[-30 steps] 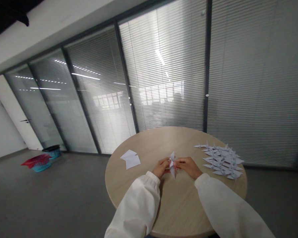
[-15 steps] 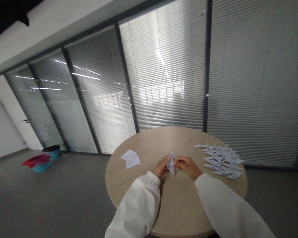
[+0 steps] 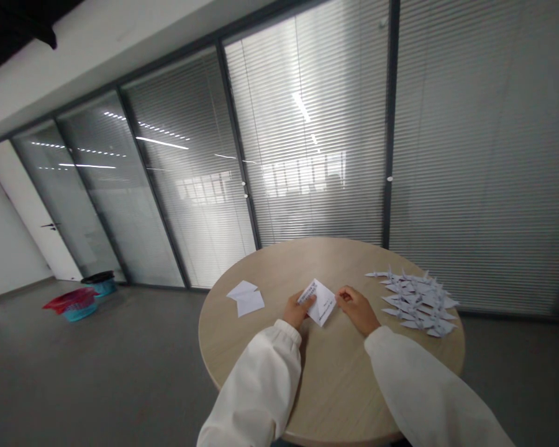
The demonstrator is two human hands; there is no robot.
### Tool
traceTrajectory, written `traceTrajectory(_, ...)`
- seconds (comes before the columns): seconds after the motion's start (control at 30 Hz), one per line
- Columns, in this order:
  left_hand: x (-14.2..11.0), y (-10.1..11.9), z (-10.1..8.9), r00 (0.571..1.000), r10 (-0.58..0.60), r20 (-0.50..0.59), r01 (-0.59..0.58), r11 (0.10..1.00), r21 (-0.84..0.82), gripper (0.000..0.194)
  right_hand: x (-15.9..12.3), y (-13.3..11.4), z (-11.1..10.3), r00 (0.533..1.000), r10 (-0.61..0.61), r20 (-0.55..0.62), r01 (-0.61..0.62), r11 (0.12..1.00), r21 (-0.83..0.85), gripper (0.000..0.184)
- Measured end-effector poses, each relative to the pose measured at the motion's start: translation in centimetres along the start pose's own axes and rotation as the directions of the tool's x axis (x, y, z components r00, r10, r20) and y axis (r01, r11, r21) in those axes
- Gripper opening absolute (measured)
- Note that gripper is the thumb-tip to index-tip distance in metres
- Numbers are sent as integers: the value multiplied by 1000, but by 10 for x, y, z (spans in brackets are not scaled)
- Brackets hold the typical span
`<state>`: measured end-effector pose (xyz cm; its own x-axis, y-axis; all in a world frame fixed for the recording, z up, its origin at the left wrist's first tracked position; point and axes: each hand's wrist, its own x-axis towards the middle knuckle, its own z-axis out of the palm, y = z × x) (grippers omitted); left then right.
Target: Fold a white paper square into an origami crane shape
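A folded piece of white paper (image 3: 323, 304) with printed text lies spread in a diamond shape above the middle of the table. My left hand (image 3: 300, 308) grips its left side, thumb on top. At the paper's right corner, my right hand (image 3: 354, 307) is closed, thumb and fingertips pinched together on that corner. To the right sits a cluster of folded white paper cranes (image 3: 422, 301), set close together in rows. A few white paper sheets (image 3: 248, 299) with creases lie to the left of my left hand.
The round wooden table (image 3: 335, 385) stands close to a glass partition with blinds (image 3: 317, 124). On the floor at left are a blue bin with a red liner (image 3: 74, 302) and another with a black liner (image 3: 101, 284). Beyond them is a white door (image 3: 40, 217).
The paper has gone from a narrow, pointed, partly folded form to a flatter diamond with printing showing. My right hand has shifted slightly right, away from my left hand.
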<state>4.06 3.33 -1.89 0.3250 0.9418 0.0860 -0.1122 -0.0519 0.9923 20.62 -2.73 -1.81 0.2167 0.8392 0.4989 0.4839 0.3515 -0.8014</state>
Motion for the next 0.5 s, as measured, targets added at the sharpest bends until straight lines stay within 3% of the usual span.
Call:
traceTrajectory(0.07, 1, -2, -1, 1000, -6, 7, 6, 999, 38, 43, 0, -1, 0, 998, -50, -24, 49, 999, -17, 19)
traceTrajectory(0.13, 2, -4, -3, 1000, 0, 21, -1, 998, 63, 43, -2, -3, 0, 991, -131, -1, 131, 991, -8, 38)
traceTrajectory(0.27, 3, -7, -6, 999, -9, 51, 5, 998, 66, 43, -5, -9, -1, 924, -356, 140, 364, 931, -34, 60)
traceTrajectory(0.37, 3, -9, -7, 998, -20, 65, 14, 995, 95, 41, -7, -9, 0, 899, -390, 197, 410, 909, -70, 57)
traceTrajectory(0.5, 5, -10, -9, 1000, -3, 26, -1, 991, 135, 35, -7, -6, 2, 920, -363, 147, 381, 918, -114, 44)
